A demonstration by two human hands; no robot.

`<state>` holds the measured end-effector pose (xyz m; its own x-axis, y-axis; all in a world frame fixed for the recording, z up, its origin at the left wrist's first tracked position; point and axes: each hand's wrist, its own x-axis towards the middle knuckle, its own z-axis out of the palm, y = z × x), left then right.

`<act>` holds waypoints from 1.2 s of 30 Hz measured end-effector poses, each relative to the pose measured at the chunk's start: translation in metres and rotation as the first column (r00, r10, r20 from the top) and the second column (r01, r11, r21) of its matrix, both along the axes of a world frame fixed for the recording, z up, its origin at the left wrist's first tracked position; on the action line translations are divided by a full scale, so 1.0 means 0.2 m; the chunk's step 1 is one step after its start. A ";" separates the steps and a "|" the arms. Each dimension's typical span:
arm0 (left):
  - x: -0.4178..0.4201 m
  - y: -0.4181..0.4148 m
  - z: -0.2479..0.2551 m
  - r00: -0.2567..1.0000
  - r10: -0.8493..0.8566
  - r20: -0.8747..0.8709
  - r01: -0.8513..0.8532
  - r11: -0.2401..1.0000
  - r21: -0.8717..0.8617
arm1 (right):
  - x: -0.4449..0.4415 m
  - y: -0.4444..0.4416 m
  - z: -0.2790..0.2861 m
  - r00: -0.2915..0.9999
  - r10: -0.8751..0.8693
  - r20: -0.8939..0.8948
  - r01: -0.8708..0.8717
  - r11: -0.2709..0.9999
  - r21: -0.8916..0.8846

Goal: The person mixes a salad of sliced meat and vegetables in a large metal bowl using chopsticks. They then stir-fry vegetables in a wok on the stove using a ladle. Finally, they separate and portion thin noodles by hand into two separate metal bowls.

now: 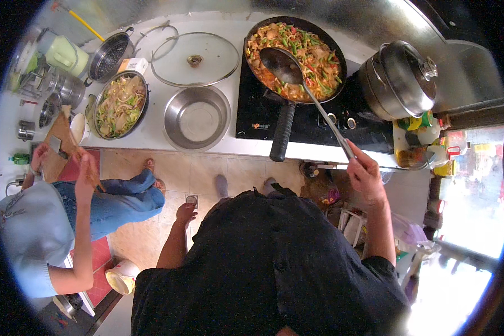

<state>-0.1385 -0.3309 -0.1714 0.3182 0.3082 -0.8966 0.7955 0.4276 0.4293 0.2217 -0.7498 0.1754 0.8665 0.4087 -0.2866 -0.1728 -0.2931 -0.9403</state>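
My right hand (364,174) grips the handle end of a metal ladle (282,66). The bowl of the ladle rests over the left part of a black frying pan (289,26) filled with noodles, green beans and sliced pieces in reddish sauce. The pan sits on a black glass cooktop (256,122), its black handle pointing towards me. My left hand (187,213) hangs low beside my body, away from the counter, with nothing visible in it. Left of the cooktop are an unfilled steel basin (197,119) and a glass lid (195,61) with a steel rim.
A lidded steel pot (392,80) stands right of the pan, near bottles (428,136). Left are a pan of mixed food (122,105), a black perforated pan (110,56) and a small box (133,65). Another person (33,235) stands at far left, holding a brown board (59,145).
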 end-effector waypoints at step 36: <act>0.08 -0.05 0.11 0.997 -0.025 -0.071 0.031 0.996 0.083 | 0.04 0.08 -0.07 0.988 -0.034 -0.154 0.041 0.998 0.044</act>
